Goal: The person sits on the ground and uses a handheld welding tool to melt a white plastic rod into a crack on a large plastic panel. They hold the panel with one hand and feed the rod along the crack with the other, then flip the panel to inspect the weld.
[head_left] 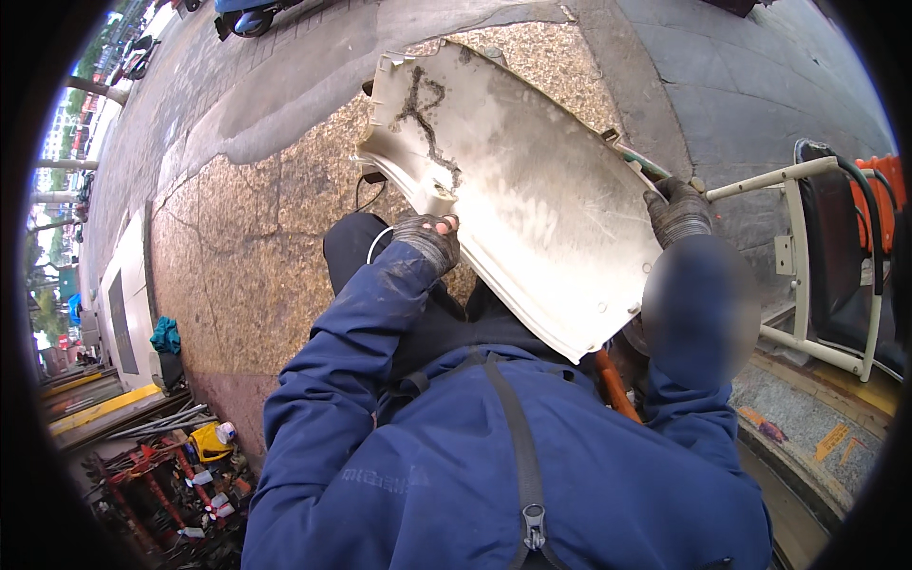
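Between the left hand (432,237) and right hand (679,211), the pale panel (541,180) slants lengthwise from far left to near right. I see the right hand pinching the panel's right edge; the left curls at its left edge, grip unclear. Left of the panel lie heaped red parts (171,508), any container indistinct.
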### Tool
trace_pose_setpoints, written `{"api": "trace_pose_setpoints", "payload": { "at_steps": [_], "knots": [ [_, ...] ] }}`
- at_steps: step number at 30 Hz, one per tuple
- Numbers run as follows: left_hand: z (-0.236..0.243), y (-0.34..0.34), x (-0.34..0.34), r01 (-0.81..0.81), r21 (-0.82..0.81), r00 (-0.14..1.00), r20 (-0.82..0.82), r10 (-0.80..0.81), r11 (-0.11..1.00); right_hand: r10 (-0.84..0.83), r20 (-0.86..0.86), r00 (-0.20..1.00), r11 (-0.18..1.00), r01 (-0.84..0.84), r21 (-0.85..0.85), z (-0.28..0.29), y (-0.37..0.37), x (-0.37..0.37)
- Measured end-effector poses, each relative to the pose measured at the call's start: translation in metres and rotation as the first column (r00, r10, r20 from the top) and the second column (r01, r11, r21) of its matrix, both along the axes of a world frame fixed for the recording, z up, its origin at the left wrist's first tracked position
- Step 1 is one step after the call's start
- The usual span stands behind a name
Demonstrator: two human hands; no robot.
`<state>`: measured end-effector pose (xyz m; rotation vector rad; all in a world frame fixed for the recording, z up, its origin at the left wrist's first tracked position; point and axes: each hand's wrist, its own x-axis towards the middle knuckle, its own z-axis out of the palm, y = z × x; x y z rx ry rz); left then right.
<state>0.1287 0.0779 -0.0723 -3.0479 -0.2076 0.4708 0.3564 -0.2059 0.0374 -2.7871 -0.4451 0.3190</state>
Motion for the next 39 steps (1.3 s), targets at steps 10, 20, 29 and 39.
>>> {"api": "trace_pose_setpoints", "payload": {
  "at_steps": [10,20,29,39],
  "knots": [
    [0.017,0.005,0.011,-0.309,-0.223,0.927,0.147,0.345,0.925,-0.006,-0.085,0.996,0.998,0.001,-0.056,-0.016,-0.007,0.003],
    [0.047,0.011,0.007,-0.136,-0.760,0.745,0.345,0.571,0.636,0.003,-0.161,0.987,0.997,-0.016,-0.076,-0.032,-0.018,0.011],
    [0.045,0.005,0.013,0.001,-0.995,0.664,0.077,0.743,0.102,-0.003,-0.114,0.994,1.000,0.000,-0.029,-0.048,-0.032,0.016],
    [0.075,-0.036,0.039,0.041,-0.932,0.667,0.294,0.685,0.361,0.040,0.085,0.996,0.959,-0.062,0.277,-0.019,-0.004,-0.007]
  ]
}}
